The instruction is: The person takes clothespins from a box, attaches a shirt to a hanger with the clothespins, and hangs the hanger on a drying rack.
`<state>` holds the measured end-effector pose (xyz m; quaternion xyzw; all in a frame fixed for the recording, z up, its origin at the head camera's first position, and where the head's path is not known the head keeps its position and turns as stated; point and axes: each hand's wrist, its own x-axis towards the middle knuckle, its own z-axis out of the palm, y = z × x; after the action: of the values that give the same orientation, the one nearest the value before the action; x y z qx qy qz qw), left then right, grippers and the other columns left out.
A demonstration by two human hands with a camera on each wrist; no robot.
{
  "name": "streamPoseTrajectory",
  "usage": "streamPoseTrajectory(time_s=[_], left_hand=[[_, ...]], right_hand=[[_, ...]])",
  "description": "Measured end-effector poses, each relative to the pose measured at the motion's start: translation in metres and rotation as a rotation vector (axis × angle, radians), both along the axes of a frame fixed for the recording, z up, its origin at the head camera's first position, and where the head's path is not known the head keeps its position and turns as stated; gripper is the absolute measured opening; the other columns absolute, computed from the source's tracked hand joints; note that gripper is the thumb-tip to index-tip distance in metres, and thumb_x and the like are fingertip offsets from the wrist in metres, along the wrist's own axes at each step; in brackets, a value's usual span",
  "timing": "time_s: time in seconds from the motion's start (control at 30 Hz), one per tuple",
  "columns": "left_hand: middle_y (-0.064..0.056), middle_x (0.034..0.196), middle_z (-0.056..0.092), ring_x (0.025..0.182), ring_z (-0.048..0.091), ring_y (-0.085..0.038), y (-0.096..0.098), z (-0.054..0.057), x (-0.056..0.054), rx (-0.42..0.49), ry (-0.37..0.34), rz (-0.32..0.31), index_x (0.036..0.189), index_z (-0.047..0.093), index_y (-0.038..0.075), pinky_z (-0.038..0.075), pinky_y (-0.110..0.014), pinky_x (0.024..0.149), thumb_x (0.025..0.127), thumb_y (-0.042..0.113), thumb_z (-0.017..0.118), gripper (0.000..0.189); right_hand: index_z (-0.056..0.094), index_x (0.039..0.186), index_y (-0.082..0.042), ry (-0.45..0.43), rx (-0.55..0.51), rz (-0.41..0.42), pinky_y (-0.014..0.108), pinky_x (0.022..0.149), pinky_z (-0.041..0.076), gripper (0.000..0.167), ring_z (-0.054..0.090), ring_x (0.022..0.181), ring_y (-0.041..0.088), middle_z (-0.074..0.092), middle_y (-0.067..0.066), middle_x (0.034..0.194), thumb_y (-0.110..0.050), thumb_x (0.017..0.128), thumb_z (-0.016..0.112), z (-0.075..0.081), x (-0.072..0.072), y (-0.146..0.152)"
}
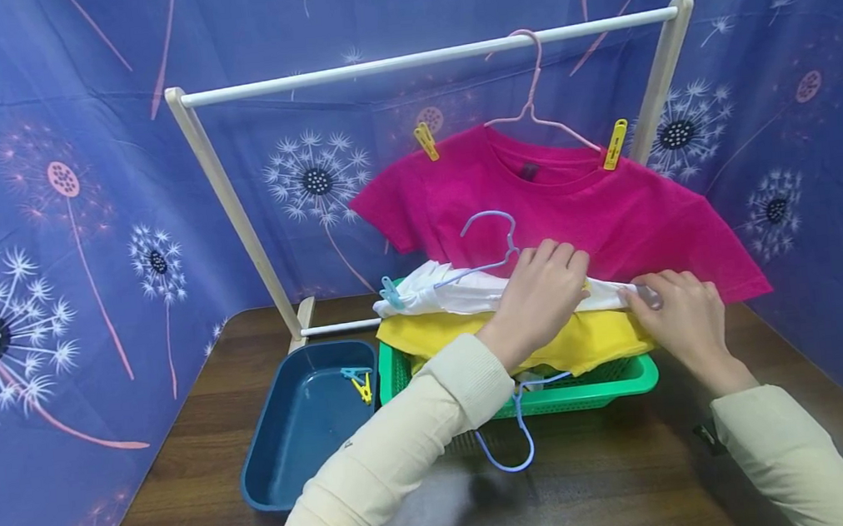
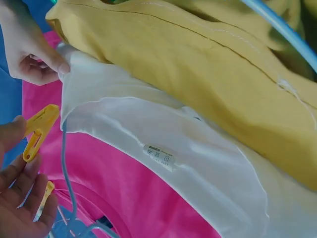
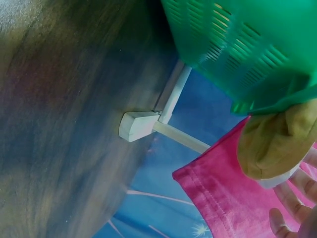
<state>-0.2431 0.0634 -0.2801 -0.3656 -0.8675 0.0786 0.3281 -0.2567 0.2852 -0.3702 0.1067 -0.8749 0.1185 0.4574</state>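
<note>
My left hand (image 1: 544, 286) pinches a yellow clothespin (image 2: 40, 130) by its handles, its tips right beside the edge of a white T-shirt (image 1: 462, 293). With thumb and fingers my right hand (image 1: 685, 315) pinches the shirt's far shoulder. A blue hanger (image 1: 513, 234) sits inside the shirt, its hook sticking up past the neckline. At the shirt's left shoulder is a light-blue clothespin (image 1: 391, 293). The white shirt lies over a yellow garment (image 1: 587, 345), which rests on a green basket (image 1: 591, 396). A tag (image 2: 159, 156) shows inside the white collar.
Behind, a magenta T-shirt (image 1: 560, 209) hangs by a pink hanger (image 1: 536, 86) from the rack's white bar (image 1: 345, 72), with yellow clothespins (image 1: 615, 144) on its shoulders. To the left stands a dark blue tray (image 1: 309, 440) holding clothespins (image 1: 360, 385). Another blue hanger hook (image 1: 531, 445) juts out in front of the basket.
</note>
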Motion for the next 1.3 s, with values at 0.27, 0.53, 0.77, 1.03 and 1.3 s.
streamPoseTrajectory(time_s=[0.27, 0.53, 0.77, 1.03, 1.3], left_hand=[[0.007, 0.11, 0.059, 0.106, 0.05, -0.012, 0.012, 0.002, -0.008, 0.03, 0.018, 0.011, 0.115, 0.057, 0.021, 0.041, -0.026, 0.089, 0.085, 0.041, 0.06, 0.036], [0.007, 0.118, 0.057, 0.111, 0.05, -0.015, 0.025, 0.005, -0.009, -0.13, 0.057, 0.049, 0.123, 0.054, 0.022, 0.041, -0.028, 0.095, 0.08, 0.044, 0.064, 0.049], [0.007, 0.122, 0.056, 0.117, 0.047, -0.016, 0.037, 0.011, -0.005, -0.251, 0.066, 0.068, 0.127, 0.051, 0.023, 0.037, -0.032, 0.101, 0.081, 0.046, 0.061, 0.052], [0.007, 0.124, 0.055, 0.119, 0.045, -0.016, 0.047, 0.007, -0.002, -0.339, 0.072, 0.088, 0.13, 0.05, 0.025, 0.036, -0.034, 0.103, 0.082, 0.045, 0.061, 0.053], [0.006, 0.12, 0.058, 0.116, 0.046, -0.015, 0.057, 0.003, 0.0, -0.371, 0.11, 0.053, 0.128, 0.054, 0.023, 0.037, -0.033, 0.101, 0.085, 0.04, 0.058, 0.046]], right_hand=[[0.068, 0.089, -0.001, 0.006, 0.003, 0.002, 0.044, 0.052, 0.037, 0.03, 0.056, 0.07, 0.037, 0.066, 0.02, 0.082, -0.023, 0.069, 0.073, -0.002, -0.001, 0.001], [0.068, 0.09, -0.001, -0.015, -0.013, -0.007, 0.046, 0.053, 0.038, 0.03, 0.055, 0.07, 0.038, 0.066, 0.021, 0.081, -0.022, 0.07, 0.072, -0.002, 0.002, -0.001], [0.068, 0.091, 0.0, -0.014, -0.009, -0.01, 0.048, 0.054, 0.04, 0.031, 0.056, 0.072, 0.039, 0.066, 0.022, 0.082, -0.021, 0.069, 0.074, -0.001, 0.002, -0.001], [0.068, 0.091, 0.001, -0.031, 0.0, -0.014, 0.048, 0.056, 0.04, 0.028, 0.057, 0.072, 0.039, 0.066, 0.022, 0.083, -0.019, 0.071, 0.07, -0.001, 0.004, -0.001], [0.066, 0.085, 0.003, 0.021, -0.003, -0.002, 0.05, 0.055, 0.039, 0.027, 0.056, 0.069, 0.038, 0.064, 0.021, 0.075, -0.021, 0.074, 0.06, -0.004, 0.003, 0.001]])
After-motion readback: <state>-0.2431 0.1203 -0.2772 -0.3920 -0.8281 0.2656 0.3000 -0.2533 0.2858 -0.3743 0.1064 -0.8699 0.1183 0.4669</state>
